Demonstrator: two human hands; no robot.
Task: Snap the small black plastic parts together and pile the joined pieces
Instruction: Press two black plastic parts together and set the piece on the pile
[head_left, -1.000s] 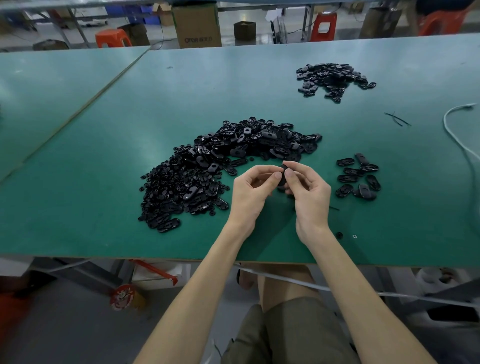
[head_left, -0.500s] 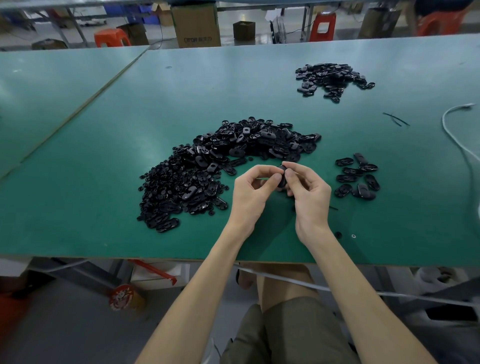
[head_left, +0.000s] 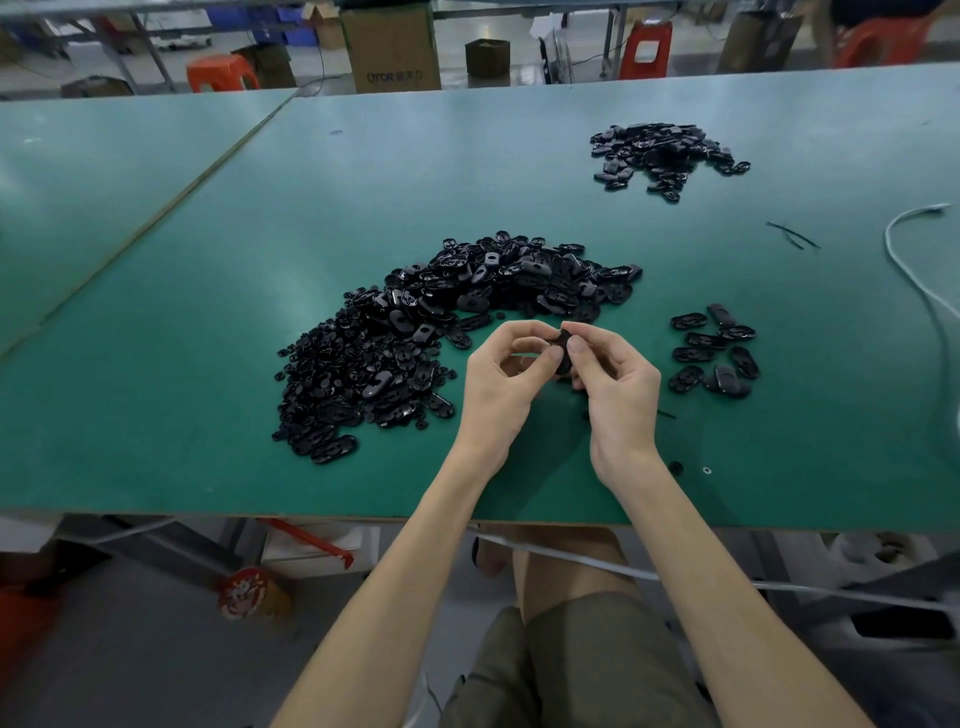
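Observation:
My left hand (head_left: 501, 387) and my right hand (head_left: 618, 395) meet just above the green table (head_left: 182, 405), fingertips pinching one small black plastic part (head_left: 561, 343) between them. Most of that part is hidden by my fingers. A large heap of loose black parts (head_left: 426, 332) curves from the left of my hands round behind them. A small group of black oval pieces (head_left: 714, 353) lies to the right of my right hand. Another pile of black pieces (head_left: 660, 156) sits far back on the right.
A white cable (head_left: 919, 291) runs along the table's right side. Two thin black strips (head_left: 792, 236) lie beyond the small group. A tiny black bit (head_left: 675, 467) and a small ring (head_left: 706, 471) rest near the front edge. Cardboard boxes and orange stools stand behind the table.
Both hands stay together over the same spot, with only slight finger shifts on the part. The piles have not moved.

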